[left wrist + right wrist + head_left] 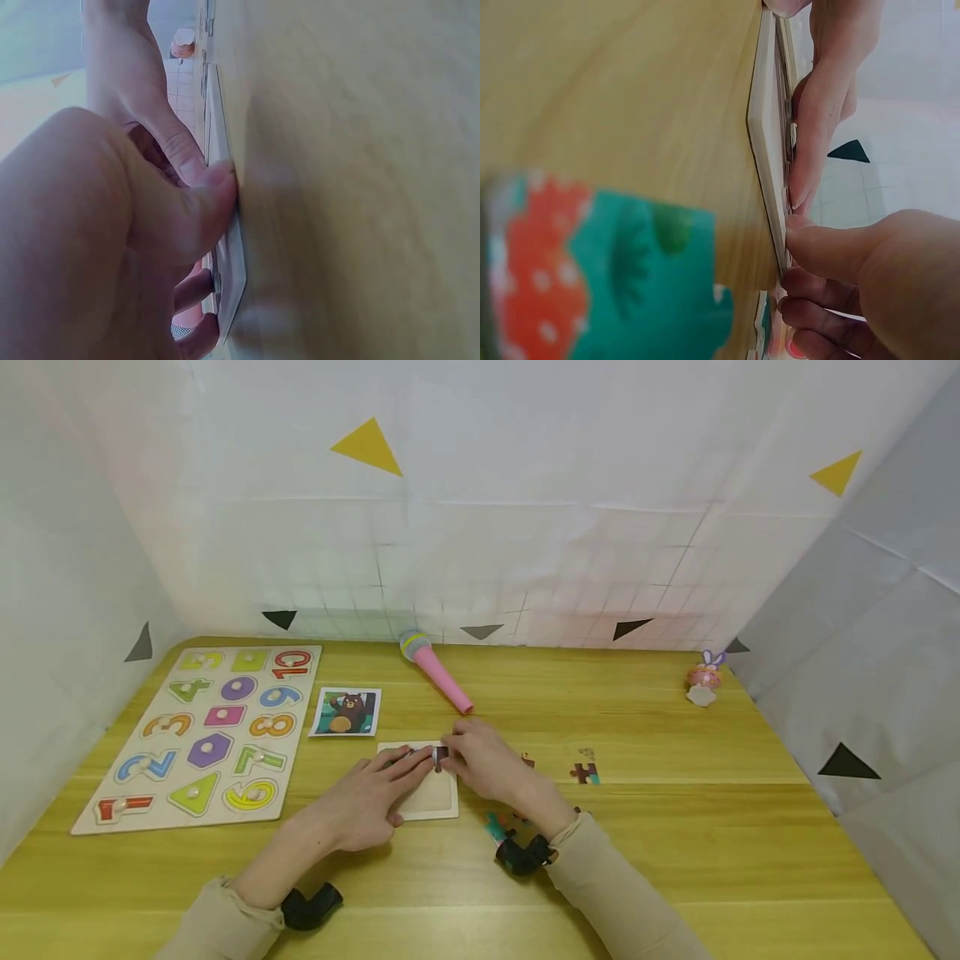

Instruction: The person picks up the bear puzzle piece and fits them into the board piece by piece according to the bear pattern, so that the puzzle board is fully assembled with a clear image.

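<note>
A small pale wooden puzzle tray (431, 802) lies flat in the middle of the table. My left hand (367, 797) stretches its fingers over the tray's upper left part, with the thumb by the near edge. Dark puzzle pieces (440, 758) show in the tray, partly hidden under those fingertips. My right hand (487, 764) grips the tray's far right corner, its thumb (832, 251) on the rim and its fingers curled beyond it. A teal and red puzzle piece (645, 277) looms large and blurred in the right wrist view.
Loose puzzle pieces (585, 773) lie to the right, some partly under the right forearm. A bear picture card (347, 712) and a number board (202, 739) are on the left. Behind the tray lies a pink toy microphone (442, 677). A small rabbit-eared toy (705, 678) stands far right.
</note>
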